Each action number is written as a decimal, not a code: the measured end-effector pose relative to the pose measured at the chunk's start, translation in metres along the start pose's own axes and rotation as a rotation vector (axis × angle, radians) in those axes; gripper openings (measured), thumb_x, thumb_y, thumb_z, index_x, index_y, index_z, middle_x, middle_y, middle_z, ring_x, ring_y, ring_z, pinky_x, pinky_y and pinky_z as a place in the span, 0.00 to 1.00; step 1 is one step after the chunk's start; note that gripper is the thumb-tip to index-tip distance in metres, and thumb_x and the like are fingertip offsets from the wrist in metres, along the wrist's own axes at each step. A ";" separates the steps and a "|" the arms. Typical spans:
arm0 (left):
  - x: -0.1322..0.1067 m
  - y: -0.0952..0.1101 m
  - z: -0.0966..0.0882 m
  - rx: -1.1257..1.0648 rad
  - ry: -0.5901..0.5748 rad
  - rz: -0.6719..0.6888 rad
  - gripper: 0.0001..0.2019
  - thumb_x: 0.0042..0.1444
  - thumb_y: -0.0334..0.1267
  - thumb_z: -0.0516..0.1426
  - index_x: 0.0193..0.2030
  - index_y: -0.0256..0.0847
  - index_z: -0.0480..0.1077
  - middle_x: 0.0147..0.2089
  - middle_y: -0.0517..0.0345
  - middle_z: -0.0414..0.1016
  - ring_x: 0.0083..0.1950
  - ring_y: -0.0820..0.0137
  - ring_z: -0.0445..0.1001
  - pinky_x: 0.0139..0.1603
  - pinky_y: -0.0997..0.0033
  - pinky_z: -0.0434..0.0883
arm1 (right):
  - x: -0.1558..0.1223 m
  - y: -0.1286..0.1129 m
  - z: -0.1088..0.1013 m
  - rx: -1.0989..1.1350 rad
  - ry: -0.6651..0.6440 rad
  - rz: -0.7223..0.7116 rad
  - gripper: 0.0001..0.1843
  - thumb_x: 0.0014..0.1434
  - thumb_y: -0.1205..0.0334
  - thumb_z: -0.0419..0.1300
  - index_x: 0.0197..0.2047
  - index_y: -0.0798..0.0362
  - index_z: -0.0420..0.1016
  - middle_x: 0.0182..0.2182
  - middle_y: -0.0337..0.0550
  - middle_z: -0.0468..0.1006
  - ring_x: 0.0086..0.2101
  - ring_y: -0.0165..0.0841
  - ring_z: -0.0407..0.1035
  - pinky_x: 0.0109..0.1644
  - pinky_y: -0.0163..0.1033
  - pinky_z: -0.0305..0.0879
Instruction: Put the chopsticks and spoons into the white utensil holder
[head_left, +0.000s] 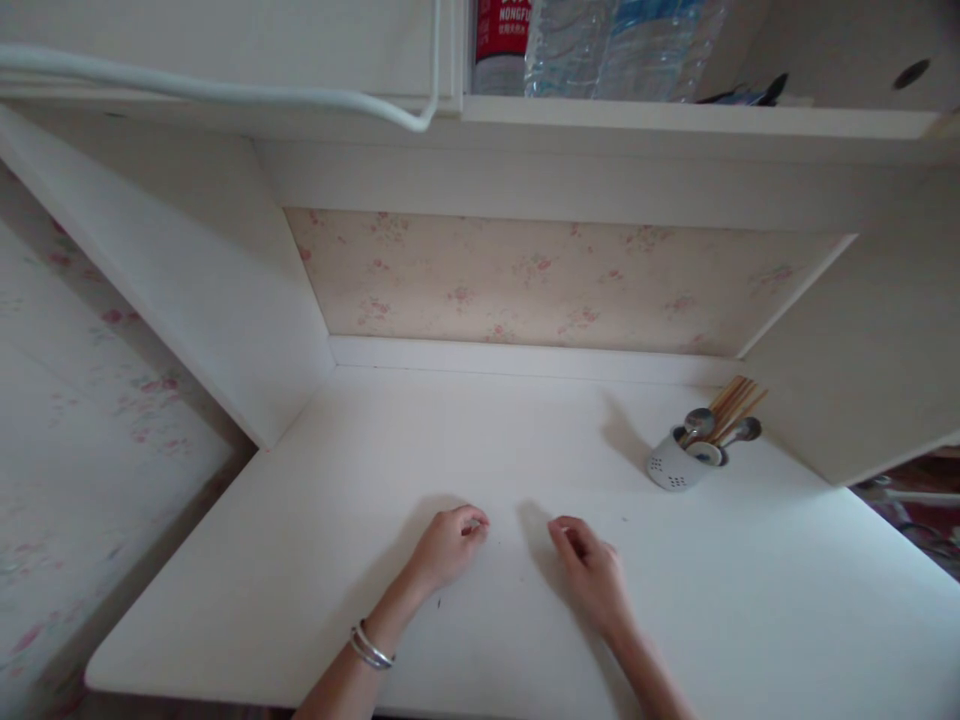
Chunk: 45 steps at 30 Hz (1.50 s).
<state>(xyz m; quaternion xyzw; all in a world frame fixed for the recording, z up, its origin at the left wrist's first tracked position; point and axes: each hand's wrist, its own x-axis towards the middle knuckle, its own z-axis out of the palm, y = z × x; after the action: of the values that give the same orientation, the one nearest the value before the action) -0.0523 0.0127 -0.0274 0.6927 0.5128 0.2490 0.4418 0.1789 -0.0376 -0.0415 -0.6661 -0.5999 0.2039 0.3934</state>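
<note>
Left grip (448, 546) and right grip (592, 574) curl loosely over the desk (487, 430).

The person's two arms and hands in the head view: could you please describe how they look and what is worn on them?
The left hand and right hand are ungloved. The left forearm and right forearm are bare as far as they show. A shiny, silver-coloured bracelet circles the left wrist; nothing shows on the right wrist.
</note>
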 end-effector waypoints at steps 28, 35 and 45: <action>-0.008 0.006 -0.006 -0.095 -0.039 0.083 0.18 0.51 0.29 0.50 0.42 0.41 0.79 0.42 0.57 0.82 0.43 0.67 0.77 0.47 0.71 0.71 | -0.004 -0.055 0.059 0.073 -0.326 -0.225 0.20 0.68 0.54 0.49 0.30 0.51 0.73 0.25 0.39 0.76 0.27 0.32 0.70 0.32 0.35 0.60; -0.010 0.008 -0.007 -0.094 -0.044 0.079 0.18 0.50 0.28 0.50 0.41 0.41 0.78 0.42 0.58 0.82 0.43 0.68 0.77 0.47 0.72 0.70 | -0.004 -0.054 0.059 0.079 -0.327 -0.242 0.20 0.68 0.54 0.49 0.29 0.51 0.73 0.25 0.39 0.75 0.27 0.31 0.69 0.31 0.35 0.59; -0.009 0.005 -0.005 -0.118 -0.041 0.085 0.17 0.51 0.29 0.50 0.42 0.41 0.78 0.41 0.57 0.82 0.43 0.68 0.77 0.47 0.72 0.71 | -0.004 -0.052 0.061 0.092 -0.320 -0.263 0.19 0.68 0.54 0.49 0.31 0.51 0.74 0.26 0.39 0.76 0.27 0.31 0.69 0.32 0.35 0.60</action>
<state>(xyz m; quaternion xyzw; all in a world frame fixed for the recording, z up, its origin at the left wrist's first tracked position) -0.0573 0.0056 -0.0201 0.6917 0.4583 0.2831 0.4810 0.0996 -0.0259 -0.0397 -0.5224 -0.7266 0.2812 0.3465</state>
